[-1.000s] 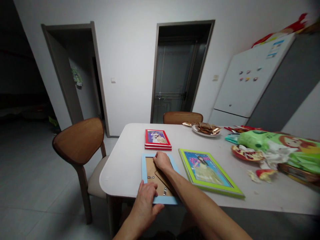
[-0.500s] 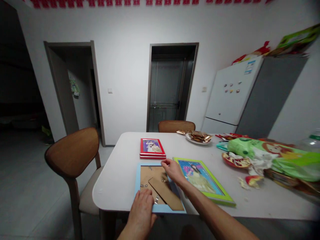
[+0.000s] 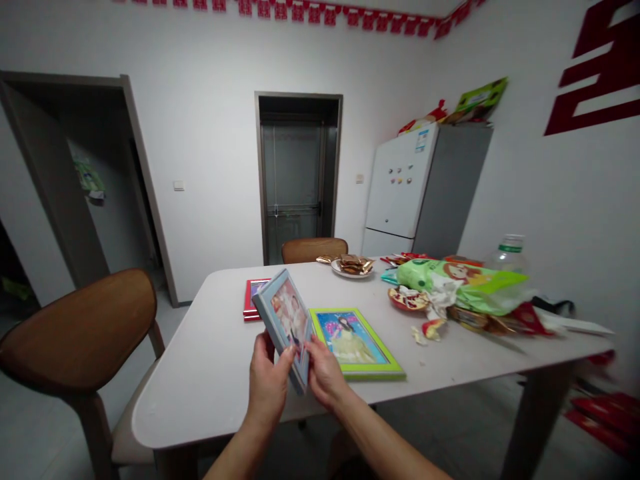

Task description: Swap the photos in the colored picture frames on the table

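A light-blue picture frame point(image 3: 289, 313) is held up tilted above the table's front edge, its photo side showing. My left hand point(image 3: 270, 373) grips its lower left edge, thumb on the front. My right hand point(image 3: 324, 373) is closed on its lower right edge. Just right of it, a lime-green picture frame point(image 3: 395, 367) lies flat, with a picture of a figure in a pale yellow dress. Behind the blue frame, partly hidden, red picture frames point(image 3: 249, 308) lie stacked.
The white table point(image 3: 200, 373) carries a plate of wrapped snacks point(image 3: 353, 267), an opened pomegranate point(image 3: 407, 300), peel pieces point(image 3: 433, 328), a green bag point(image 3: 465, 283) and a clear bottle point(image 3: 511, 255). Wooden chairs stand at the left point(image 3: 85, 333) and at the far side point(image 3: 315, 250).
The blue frame has been lifted off the table and turned from its back to its photo side. Both hands now hold its lower part. The view has swung to the right.
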Available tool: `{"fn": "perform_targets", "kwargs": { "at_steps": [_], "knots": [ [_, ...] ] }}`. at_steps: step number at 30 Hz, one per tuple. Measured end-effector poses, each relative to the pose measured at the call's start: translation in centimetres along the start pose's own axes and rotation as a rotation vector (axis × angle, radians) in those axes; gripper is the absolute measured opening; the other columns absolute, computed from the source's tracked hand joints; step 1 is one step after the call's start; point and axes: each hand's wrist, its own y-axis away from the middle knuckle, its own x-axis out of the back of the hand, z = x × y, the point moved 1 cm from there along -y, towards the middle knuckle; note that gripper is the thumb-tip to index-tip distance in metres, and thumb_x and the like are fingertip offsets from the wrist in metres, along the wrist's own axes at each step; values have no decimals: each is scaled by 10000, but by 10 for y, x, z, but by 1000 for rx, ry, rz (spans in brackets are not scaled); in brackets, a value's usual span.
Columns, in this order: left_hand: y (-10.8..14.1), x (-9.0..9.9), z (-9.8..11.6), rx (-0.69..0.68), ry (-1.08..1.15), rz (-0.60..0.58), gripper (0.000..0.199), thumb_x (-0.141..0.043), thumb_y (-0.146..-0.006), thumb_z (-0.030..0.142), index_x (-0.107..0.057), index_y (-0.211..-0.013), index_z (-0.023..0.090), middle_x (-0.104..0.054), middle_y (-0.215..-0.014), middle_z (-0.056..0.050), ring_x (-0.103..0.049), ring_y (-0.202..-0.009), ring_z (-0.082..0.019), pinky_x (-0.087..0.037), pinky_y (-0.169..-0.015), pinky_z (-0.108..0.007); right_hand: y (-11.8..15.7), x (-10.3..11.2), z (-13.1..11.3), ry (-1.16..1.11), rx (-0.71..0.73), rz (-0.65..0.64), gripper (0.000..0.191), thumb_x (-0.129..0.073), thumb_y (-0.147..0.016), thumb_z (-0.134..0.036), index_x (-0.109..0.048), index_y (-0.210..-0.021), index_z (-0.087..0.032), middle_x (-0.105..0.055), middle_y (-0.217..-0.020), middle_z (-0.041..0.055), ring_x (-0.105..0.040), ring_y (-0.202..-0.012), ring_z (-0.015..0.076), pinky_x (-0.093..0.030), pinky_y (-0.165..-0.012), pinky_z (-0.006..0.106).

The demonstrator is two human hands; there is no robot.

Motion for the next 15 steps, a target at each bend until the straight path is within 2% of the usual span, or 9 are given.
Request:
{"fn": "perform_targets", "kwargs": {
  "at_steps": [3, 5, 7, 8, 11, 15],
  "knots": [
    [-10, -10, -9, 12, 108, 67, 340, -569, -692, 180, -412, -994, 176, -562, -1070, -68, -531, -998, -172, -400, -885, -331, -16, 26, -43, 235, 89, 90, 521, -483, -648, -234, -401, -1159, -176, -644, -801, 21, -597, -648, 158, -463, -561, 246],
    [-12, -18, -22, 112, 169, 74, 362, -530, -719, 134, -374, -1043, 177, -572, -1072, -76, -549, -981, -157, -418, -867, -315, -28, 50, -72, 486, 111, 169, 525, -452, -658, -208, -418, -1178, -148, -650, -787, 29, -588, -591, 148, -451, -528, 236],
    [-12, -26, -39, 231, 120, 6, 372, -474, -761, 123, -327, -1100, 163, -588, -1055, -92, -576, -938, -143, -439, -838, -301, -39, 77, -96, 717, 142, 243, 537, -435, -659, -177, -423, -1192, -113, -655, -778, 38, -577, -562, 135, -436, -516, 222],
    [-11, -31, -47, 272, 66, -45, 366, -451, -777, 126, -316, -1117, 151, -596, -1045, -100, -586, -918, -140, -448, -822, -295, -44, 90, -105, 827, 125, 221, 547, -441, -658, -173, -420, -1199, -97, -657, -761, 42, -573, -553, 133, -428, -512, 217],
    [-6, -46, -67, 308, -91, -181, 331, -451, -776, 128, -368, -1096, 126, -623, -1003, -104, -602, -880, -147, -458, -793, -284, -57, 123, -120, 1113, 92, 175, 517, -422, -671, -180, -458, -1179, -91, -657, -693, 34, -563, -531, 130, -405, -494, 207],
    [-1, -58, -84, 292, -242, -201, 327, -544, -678, 90, -494, -997, 144, -625, -1008, -89, -563, -961, -181, -406, -850, -281, -68, 146, -120, 1271, 108, 190, 484, -402, -665, -153, -511, -1135, -112, -652, -656, 11, -571, -576, 123, -396, -534, 189]
  ]
}}
